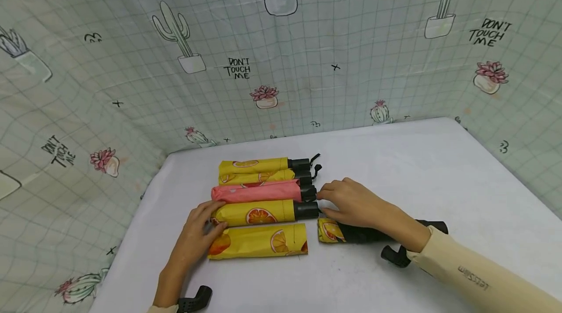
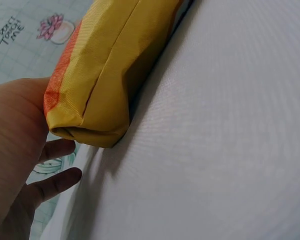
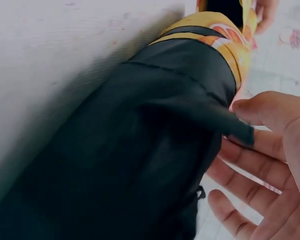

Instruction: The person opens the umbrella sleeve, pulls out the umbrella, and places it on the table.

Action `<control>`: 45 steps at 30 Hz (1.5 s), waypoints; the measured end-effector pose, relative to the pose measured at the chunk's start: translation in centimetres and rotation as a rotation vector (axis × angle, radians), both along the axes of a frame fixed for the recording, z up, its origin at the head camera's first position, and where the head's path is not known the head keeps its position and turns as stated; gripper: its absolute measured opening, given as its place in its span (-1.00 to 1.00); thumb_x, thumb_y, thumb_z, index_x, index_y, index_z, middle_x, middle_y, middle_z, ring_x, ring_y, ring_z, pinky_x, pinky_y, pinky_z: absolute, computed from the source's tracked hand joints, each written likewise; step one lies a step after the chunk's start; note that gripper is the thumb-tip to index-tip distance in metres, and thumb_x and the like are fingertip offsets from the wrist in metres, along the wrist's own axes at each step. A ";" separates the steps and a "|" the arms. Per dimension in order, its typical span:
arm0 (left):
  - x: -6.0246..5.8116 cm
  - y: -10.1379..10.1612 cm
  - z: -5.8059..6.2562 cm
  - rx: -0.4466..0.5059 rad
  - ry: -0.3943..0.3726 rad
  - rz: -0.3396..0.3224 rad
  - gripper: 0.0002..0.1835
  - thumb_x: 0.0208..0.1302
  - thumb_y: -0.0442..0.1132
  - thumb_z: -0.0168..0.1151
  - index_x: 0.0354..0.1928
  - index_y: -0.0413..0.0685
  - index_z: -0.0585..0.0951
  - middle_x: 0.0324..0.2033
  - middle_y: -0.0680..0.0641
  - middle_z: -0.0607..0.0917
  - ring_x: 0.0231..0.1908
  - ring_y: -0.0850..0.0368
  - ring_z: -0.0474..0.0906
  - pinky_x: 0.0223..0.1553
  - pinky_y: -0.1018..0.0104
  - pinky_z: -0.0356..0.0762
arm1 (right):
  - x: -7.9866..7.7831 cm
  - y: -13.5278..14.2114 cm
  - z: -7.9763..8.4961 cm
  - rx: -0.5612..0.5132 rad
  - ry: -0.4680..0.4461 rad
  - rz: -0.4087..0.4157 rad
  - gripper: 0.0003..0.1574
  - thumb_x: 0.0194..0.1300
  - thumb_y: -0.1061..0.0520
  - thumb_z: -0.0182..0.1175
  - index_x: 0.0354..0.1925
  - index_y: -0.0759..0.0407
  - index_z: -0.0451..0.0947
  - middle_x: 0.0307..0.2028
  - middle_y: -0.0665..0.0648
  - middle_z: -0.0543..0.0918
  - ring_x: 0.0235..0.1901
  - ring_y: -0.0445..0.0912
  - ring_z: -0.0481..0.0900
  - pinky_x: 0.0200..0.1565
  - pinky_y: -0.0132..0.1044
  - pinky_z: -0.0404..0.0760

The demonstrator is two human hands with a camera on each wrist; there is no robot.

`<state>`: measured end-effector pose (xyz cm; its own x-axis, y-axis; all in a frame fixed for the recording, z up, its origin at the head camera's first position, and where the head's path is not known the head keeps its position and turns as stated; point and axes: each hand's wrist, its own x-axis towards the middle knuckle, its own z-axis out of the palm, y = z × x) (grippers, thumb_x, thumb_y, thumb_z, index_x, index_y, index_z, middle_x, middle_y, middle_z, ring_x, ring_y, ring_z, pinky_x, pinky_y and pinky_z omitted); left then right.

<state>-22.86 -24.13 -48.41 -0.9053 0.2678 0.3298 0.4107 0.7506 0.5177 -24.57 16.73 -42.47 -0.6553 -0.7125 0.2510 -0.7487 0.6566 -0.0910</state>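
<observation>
Several folded umbrellas lie side by side on the table. Two yellow citrus-print ones, a far one [image 1: 259, 164] and a second one [image 1: 259, 177], sit behind a pink umbrella [image 1: 259, 192]. Nearer lies another yellow umbrella [image 1: 246, 213] with a black handle [image 1: 306, 210]. In front is a yellow citrus-print sleeve [image 1: 250, 243] with no handle showing. My left hand [image 1: 197, 230] touches the left ends of the two nearest ones, thumb and fingers spread. At the handle ends, my right hand [image 1: 349, 201] touches the pink umbrella's handle with its fingertips. Beneath the right forearm lies a black umbrella [image 3: 120, 140] with a yellow-print end.
A white-covered table [image 1: 351, 283] holds everything. Behind and beside it hangs a grid-patterned curtain [image 1: 307, 40] with cactus drawings. Black wrist mounts show on the left wrist [image 1: 195, 301] and the right wrist [image 1: 396, 257].
</observation>
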 end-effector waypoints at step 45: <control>-0.1 -0.3 -0.2 0.019 -0.006 -0.028 -0.42 0.25 -0.20 0.41 0.32 0.14 0.50 0.19 0.04 0.48 0.15 0.08 0.46 0.17 -0.02 0.46 | -2.4 -3.8 -0.2 0.135 -0.137 0.007 -0.52 0.17 -0.15 0.45 -0.05 0.11 0.73 -0.06 0.05 0.73 0.13 0.03 0.56 0.09 0.03 0.43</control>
